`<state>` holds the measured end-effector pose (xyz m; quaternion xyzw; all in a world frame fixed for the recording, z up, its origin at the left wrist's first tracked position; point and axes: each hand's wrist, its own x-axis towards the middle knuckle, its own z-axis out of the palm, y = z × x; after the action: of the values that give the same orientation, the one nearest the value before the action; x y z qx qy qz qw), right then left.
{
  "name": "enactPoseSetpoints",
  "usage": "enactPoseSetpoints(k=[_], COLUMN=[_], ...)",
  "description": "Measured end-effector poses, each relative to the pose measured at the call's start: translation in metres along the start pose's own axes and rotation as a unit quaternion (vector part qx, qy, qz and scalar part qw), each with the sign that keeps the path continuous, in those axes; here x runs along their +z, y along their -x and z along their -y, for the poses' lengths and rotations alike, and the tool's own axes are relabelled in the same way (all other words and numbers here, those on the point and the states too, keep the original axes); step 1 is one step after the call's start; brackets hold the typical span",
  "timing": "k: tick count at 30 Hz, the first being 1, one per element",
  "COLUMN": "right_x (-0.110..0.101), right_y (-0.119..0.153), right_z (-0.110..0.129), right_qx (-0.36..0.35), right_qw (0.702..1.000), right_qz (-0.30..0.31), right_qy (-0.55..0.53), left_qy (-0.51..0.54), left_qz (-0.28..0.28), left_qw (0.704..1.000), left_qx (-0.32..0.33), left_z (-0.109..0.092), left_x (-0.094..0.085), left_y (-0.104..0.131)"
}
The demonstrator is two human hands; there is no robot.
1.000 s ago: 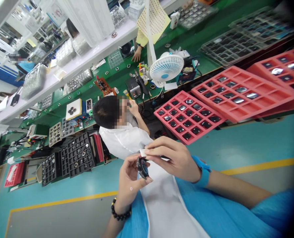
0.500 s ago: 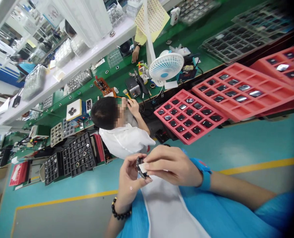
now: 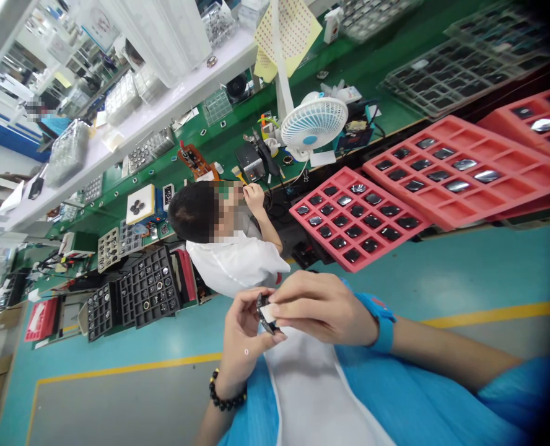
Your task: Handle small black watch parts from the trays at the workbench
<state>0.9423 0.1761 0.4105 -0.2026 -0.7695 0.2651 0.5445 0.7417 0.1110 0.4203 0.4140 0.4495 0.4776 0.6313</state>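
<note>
In front of my chest, my left hand (image 3: 242, 341) grips a small dark round piece by its edge, between thumb and fingers. It looks like a black watch case (image 3: 261, 302). My right hand (image 3: 324, 306) pinches a small white piece (image 3: 269, 313) and presses it against the case's face. Whether the white piece is cloth, paper or a sticker I cannot tell. Fingers cover part of the case. A black bead bracelet (image 3: 226, 396) is on my left wrist, and a blue band (image 3: 383, 322) circles my right.
Ahead, a person in a white top (image 3: 233, 260) sits at a green bench. Red trays (image 3: 442, 214) with dark shiny pieces stick out at the right. Black trays (image 3: 152, 288) of round parts stand at the left. A white fan (image 3: 314, 124) is on the bench.
The background has shifted slightly in view. Both hands keep their places, with the dark case turned very slightly. The seated person's hand has moved a little.
</note>
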Motion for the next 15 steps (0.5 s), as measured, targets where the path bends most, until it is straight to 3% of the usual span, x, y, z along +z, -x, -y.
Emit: enactPoseSetpoints(k=[7, 9, 11, 13, 14, 15], right_x=[-0.006, -0.012, -0.023, -0.044, -0.057, -0.072], right_y=[0.000, 0.000, 0.002, 0.010, 0.017, 0.024], right_z=[-0.003, -0.015, -0.043, -0.086, -0.112, -0.139], right_qx=[-0.011, 0.062, 0.202, 0.368, 0.451, 0.534], right_qw=[1.000, 0.996, 0.976, 0.923, 0.876, 0.800], right_qz=[0.004, -0.006, -0.041, -0.110, -0.158, -0.220], right_qy=[0.021, 0.056, 0.066, 0.005, -0.063, -0.161], left_qy=[-0.013, -0.010, -0.004, 0.004, 0.010, 0.017], left_qz=[-0.015, -0.013, -0.012, -0.015, -0.015, -0.018], left_qw=[1.000, 1.000, 0.999, 0.998, 0.997, 0.995], left_qx=[-0.009, -0.020, -0.038, -0.064, -0.081, -0.100], left_z=[0.002, 0.004, 0.011, 0.023, 0.031, 0.040], left_x=[0.006, 0.005, 0.001, -0.002, -0.003, -0.003], left_y=[-0.005, -0.006, -0.007, -0.008, -0.009, -0.009])
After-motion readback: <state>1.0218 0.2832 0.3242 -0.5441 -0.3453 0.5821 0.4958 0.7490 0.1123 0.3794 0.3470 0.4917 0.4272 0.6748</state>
